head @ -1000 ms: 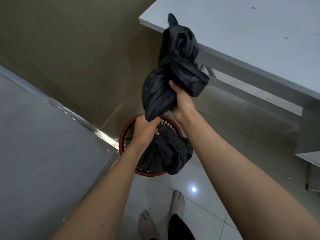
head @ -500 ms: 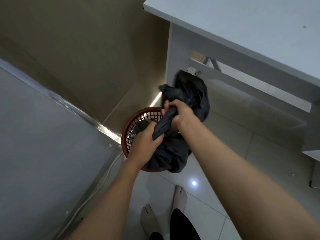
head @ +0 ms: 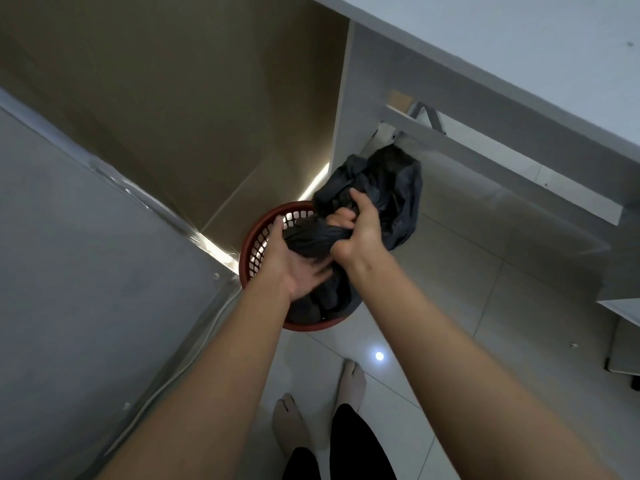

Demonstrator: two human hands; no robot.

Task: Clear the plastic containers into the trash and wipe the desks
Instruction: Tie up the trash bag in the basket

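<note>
Right hand gripped twisted bag neck over bin; left hand lay open under it, prob. steadying for knot.

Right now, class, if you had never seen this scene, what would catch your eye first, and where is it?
First, the black trash bag at the centre, its twisted neck gripped by the right hand while the left hand lies against it with fingers spread. Beneath sits the red mesh bin on the pale tiled floor, beside the white desk at upper right.
</note>
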